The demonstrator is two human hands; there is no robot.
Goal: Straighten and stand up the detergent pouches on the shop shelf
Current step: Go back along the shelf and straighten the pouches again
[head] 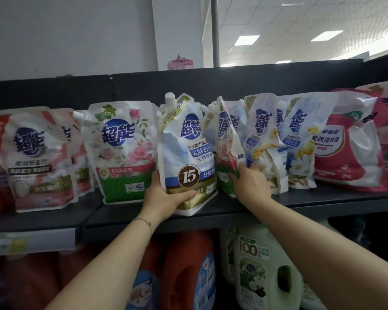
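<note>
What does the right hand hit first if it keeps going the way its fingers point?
The right hand points up-left into the shelf; its fingertips touch the twisted rose pouch. That pouch comes first; what lies behind it is hidden.

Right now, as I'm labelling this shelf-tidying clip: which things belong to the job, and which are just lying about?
Job: blue-and-white spouted pouch marked 15, gripped by the left hand; tilted pink-and-green floral pouch, held by the right hand; black shelf board.
Lying about: orange plastic jug, pale green plastic jug on the shelf below; pink object behind the shelving.
</note>
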